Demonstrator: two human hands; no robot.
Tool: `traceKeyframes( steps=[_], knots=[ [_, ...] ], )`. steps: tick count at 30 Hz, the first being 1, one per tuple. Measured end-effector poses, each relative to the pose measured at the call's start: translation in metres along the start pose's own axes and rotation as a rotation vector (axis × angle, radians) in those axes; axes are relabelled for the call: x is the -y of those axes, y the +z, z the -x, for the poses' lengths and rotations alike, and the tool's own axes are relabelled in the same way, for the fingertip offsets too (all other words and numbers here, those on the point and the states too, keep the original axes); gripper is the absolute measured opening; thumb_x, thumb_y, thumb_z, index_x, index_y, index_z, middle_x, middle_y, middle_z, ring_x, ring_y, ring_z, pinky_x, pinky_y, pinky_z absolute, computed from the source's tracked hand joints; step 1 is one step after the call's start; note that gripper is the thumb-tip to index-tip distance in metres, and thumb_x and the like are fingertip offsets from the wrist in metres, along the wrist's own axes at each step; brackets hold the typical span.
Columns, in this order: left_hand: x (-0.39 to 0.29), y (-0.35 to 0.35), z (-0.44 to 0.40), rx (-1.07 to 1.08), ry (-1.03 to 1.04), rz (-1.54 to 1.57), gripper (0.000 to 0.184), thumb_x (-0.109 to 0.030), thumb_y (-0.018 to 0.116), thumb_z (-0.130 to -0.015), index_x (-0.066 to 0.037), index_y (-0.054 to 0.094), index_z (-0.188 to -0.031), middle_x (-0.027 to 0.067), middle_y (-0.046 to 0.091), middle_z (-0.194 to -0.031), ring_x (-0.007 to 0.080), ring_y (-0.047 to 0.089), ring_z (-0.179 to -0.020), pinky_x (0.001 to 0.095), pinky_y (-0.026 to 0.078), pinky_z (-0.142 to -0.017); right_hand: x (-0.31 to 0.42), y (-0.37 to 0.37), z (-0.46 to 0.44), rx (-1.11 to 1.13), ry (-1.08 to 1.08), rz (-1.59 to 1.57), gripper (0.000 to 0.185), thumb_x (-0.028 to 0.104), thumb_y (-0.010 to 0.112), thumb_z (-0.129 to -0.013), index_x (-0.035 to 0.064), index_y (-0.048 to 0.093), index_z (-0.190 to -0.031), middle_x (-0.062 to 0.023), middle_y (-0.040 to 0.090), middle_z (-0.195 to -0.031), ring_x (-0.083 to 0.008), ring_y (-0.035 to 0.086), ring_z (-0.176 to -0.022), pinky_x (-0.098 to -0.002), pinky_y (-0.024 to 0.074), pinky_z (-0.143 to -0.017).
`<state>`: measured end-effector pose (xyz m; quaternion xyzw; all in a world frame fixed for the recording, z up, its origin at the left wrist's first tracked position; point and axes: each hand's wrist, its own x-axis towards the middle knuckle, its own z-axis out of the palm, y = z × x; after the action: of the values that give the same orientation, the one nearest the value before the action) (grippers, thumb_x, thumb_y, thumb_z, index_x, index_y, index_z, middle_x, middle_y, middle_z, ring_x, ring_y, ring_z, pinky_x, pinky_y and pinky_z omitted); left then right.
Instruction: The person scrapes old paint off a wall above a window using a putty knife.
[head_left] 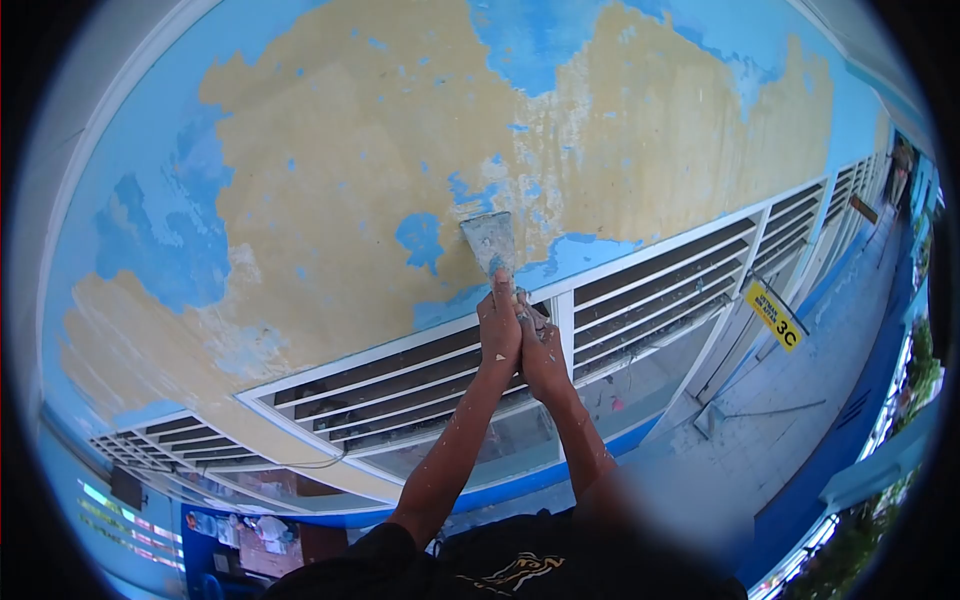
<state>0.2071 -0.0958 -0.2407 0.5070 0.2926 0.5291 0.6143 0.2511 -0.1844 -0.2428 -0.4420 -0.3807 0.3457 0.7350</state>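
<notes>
A wide-bladed scraper [488, 238], smeared with pale residue, points upward with its blade edge at the wall. My left hand [499, 328] is closed round its handle, the thumb stretched up toward the blade. Pressed against it, my right hand [541, 352] is also closed round the lower handle, which the fingers mostly hide. The wall [340, 190] shows bare tan patches among peeling blue paint. Just above the blade are small blue flakes of paint [470, 190], and to its left remains a blue patch [421, 240]. Pale specks dot both forearms.
White louvred windows [650, 275] run along below the scraped wall. A yellow sign [773, 313] marked 3C juts out at the right. On the corridor floor lies a long-handled tool [708, 420]. Farther down the corridor is a person [902, 165]. A cable [300, 464] hangs at lower left.
</notes>
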Motion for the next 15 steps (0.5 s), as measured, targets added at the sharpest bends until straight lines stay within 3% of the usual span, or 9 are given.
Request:
traceKeyframes(
  steps=[3, 4, 7, 8, 11, 12, 15],
  knots=[
    [0.004, -0.011, -0.006, 0.067, 0.045, -0.024, 0.062, -0.059, 0.053, -0.104, -0.001, 0.055, -0.082, 0.0046, 0.052, -0.062, 0.0182, 0.057, -0.051, 0.0323, 0.048, -0.052, -0.005, 0.001, 0.005, -0.029, -0.085, 0.095, 0.052, 0.029, 0.048, -0.111, -0.0085, 0.05, -0.147, -0.0159, 0.067, -0.128, -0.0165, 0.059, -0.112, -0.0315, 0.0477, -0.1],
    [0.006, -0.012, -0.009, 0.085, 0.073, -0.047, 0.062, -0.059, 0.053, -0.103, -0.001, 0.055, -0.082, 0.005, 0.052, -0.061, 0.0189, 0.057, -0.049, 0.0325, 0.048, -0.051, -0.001, 0.0, -0.001, -0.015, -0.129, 0.186, 0.052, 0.026, 0.046, -0.111, -0.0095, 0.049, -0.148, -0.0202, 0.064, -0.135, -0.02, 0.058, -0.121, -0.0331, 0.0447, -0.106],
    [-0.045, 0.018, -0.006, 0.03, -0.004, 0.066, 0.064, -0.061, 0.054, -0.102, -0.001, 0.055, -0.081, 0.0056, 0.051, -0.06, 0.0189, 0.057, -0.05, 0.0327, 0.048, -0.051, 0.049, 0.008, -0.008, 0.111, 0.042, -0.012, 0.052, 0.026, 0.045, -0.11, -0.0095, 0.047, -0.148, -0.025, 0.058, -0.144, -0.025, 0.053, -0.135, -0.0343, 0.0388, -0.114],
    [-0.034, 0.007, -0.012, 0.064, 0.024, -0.006, 0.066, -0.063, 0.054, -0.102, -0.001, 0.055, -0.079, 0.0074, 0.054, -0.061, 0.0187, 0.058, -0.052, 0.033, 0.048, -0.053, 0.044, 0.003, -0.007, 0.157, 0.011, 0.037, 0.052, 0.026, 0.045, -0.11, -0.0091, 0.047, -0.149, -0.0259, 0.054, -0.149, -0.027, 0.048, -0.141, -0.0345, 0.0354, -0.117],
    [0.029, -0.026, -0.023, -0.074, 0.167, -0.383, 0.065, -0.063, 0.052, -0.103, -0.002, 0.054, -0.079, 0.0086, 0.056, -0.062, 0.0184, 0.058, -0.053, 0.0333, 0.048, -0.054, 0.003, -0.003, 0.005, 0.015, -0.061, 0.24, 0.053, 0.027, 0.045, -0.111, -0.0093, 0.046, -0.149, -0.0245, 0.058, -0.145, -0.0249, 0.052, -0.136, -0.0337, 0.0384, -0.114],
    [0.023, -0.013, -0.011, -0.082, 0.086, -0.152, 0.064, -0.061, 0.052, -0.104, -0.001, 0.055, -0.082, 0.0083, 0.056, -0.063, 0.0188, 0.058, -0.053, 0.0342, 0.048, -0.053, -0.001, 0.0, 0.005, 0.009, -0.039, 0.134, 0.055, 0.03, 0.044, -0.111, -0.0094, 0.045, -0.15, -0.0242, 0.059, -0.143, -0.0237, 0.052, -0.134, -0.0337, 0.0395, -0.113],
    [-0.024, 0.003, -0.006, 0.109, 0.025, 0.0, 0.063, -0.059, 0.052, -0.104, 0.001, 0.057, -0.085, 0.0074, 0.054, -0.065, 0.0187, 0.059, -0.054, 0.034, 0.048, -0.053, 0.042, 0.008, 0.002, 0.046, 0.028, 0.002, 0.058, 0.032, 0.045, -0.111, -0.0097, 0.045, -0.15, -0.0242, 0.057, -0.145, -0.0235, 0.053, -0.133, -0.033, 0.0417, -0.111]
  ],
)
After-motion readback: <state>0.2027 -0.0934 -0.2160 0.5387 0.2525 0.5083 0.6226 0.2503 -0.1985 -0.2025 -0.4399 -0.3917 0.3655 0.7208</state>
